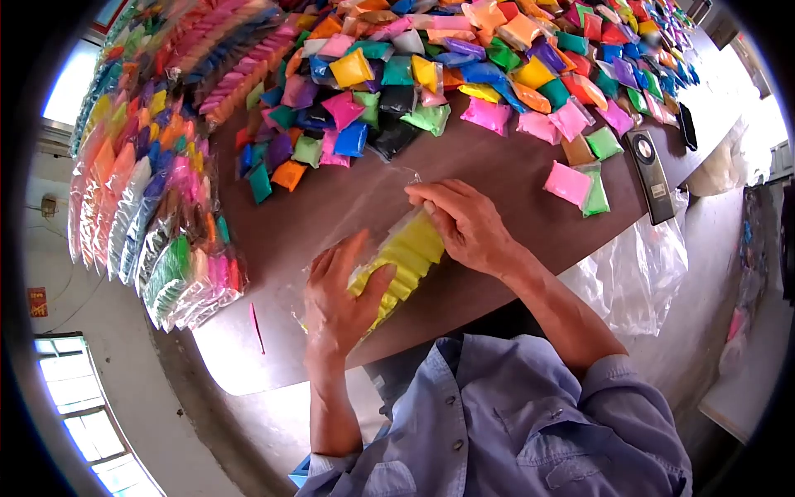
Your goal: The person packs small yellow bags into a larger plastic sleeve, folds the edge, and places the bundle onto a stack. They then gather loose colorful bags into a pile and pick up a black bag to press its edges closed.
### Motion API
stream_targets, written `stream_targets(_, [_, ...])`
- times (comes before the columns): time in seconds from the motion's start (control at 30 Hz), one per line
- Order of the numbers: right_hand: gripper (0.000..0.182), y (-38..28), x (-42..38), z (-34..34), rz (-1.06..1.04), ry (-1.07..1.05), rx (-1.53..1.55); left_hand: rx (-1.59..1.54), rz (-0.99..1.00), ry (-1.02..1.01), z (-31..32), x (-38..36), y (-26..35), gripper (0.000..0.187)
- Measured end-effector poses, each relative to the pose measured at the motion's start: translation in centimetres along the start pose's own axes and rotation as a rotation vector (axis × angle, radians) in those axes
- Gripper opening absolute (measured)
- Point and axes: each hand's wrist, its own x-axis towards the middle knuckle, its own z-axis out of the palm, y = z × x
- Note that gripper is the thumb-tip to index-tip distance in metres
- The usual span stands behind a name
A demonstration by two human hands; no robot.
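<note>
The person wears a blue-grey shirt [497, 406], with the sleeves pushed up above both forearms. The left hand [338, 286] is half spread, its thumb standing apart from the fingers, and it lies over the near part of a clear bag [374, 222]. Inside this bag, between the two hands, yellow packets [404, 263] sit in a slanting row on the brown surface [489, 166]. The right hand [465, 225] is at the far end of the same row, its fingers bent; I cannot tell if their tips pinch the film.

To the left of the left hand, a thin pink stick [257, 328] lies alone. To the right of the right hand, and lower, a clear plastic sheet [638, 277] hangs by the edge. Farther to its right, a pink packet [567, 183] partly covers a green packet [595, 195], and beyond them lies a dark phone [651, 180].

Well to the left of the left hand stand filled clear bags [157, 203], crowded together. Beyond both hands spreads a big heap of small packets [472, 70], in many colours.
</note>
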Motion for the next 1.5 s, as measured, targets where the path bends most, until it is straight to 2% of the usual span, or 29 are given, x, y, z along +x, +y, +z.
stream_targets(0.23, [0.035,0.3,-0.1,0.2,-0.035,0.007,-0.015,-0.057,-0.005,-0.171,1.9,1.1,0.9,0.047])
stream_targets(0.3, [0.034,0.6,-0.1,0.2,-0.059,0.01,-0.039,-0.065,0.039,-0.084,1.6,1.3,0.8,0.046])
stream_targets(0.43, [0.032,0.2,0.1,0.0,-0.043,-0.023,-0.037,0.005,-0.019,-0.002,-1.2,0.4,0.9,0.043])
stream_targets(0.5, [0.031,0.4,0.1,0.1,-0.035,-0.02,-0.029,-0.108,-0.154,0.04,-3.5,-0.9,0.0,0.039])
stream_targets(0.63, [0.028,-0.1,0.3,0.0,-0.022,-0.013,-0.041,-0.119,-0.264,0.098,-5.5,-4.7,-2.7,0.034])
stream_targets(0.73, [0.026,-0.1,0.3,0.2,-0.044,-0.025,-0.065,0.025,-0.244,0.067,-4.1,-4.7,-1.8,0.034])
stream_targets(0.8, [0.025,-0.1,0.3,0.1,-0.037,-0.017,-0.045,0.26,-0.129,-0.002,-2.1,-4.6,-2.1,0.034])
stream_targets(0.83, [0.025,-0.2,0.4,0.2,-0.039,-0.015,-0.045,0.283,-0.088,-0.006,-0.7,-5.0,-3.1,0.035])
stream_targets(1.0, [0.023,-0.2,0.4,0.2,-0.053,-0.017,-0.074,0.179,-0.114,0.034,-0.7,-5.4,-3.9,0.038])
stream_targets(1.07, [0.022,-0.3,0.4,0.3,-0.052,-0.005,-0.062,0.014,-0.213,0.101,-1.3,-5.7,-4.3,0.04])
stream_targets(1.1, [0.022,-0.4,0.3,0.2,-0.053,0.004,-0.053,0.037,-0.278,0.095,-2.1,-5.5,-3.5,0.04])
stream_targets(1.27, [0.021,-0.3,0.4,0.3,-0.052,-0.01,-0.067,0.117,-0.189,0.09,-1.6,-4.2,-2.1,0.039])
stream_targets(1.33, [0.02,-0.3,0.4,0.3,-0.058,-0.005,-0.084,0.262,-0.045,0.025,0.0,-3.4,-1.8,0.038])
stream_targets(1.5, [0.018,-0.1,0.3,0.6,-0.05,0.026,-0.056,0.207,-0.075,0.002,1.2,-3.1,-1.6,0.04])
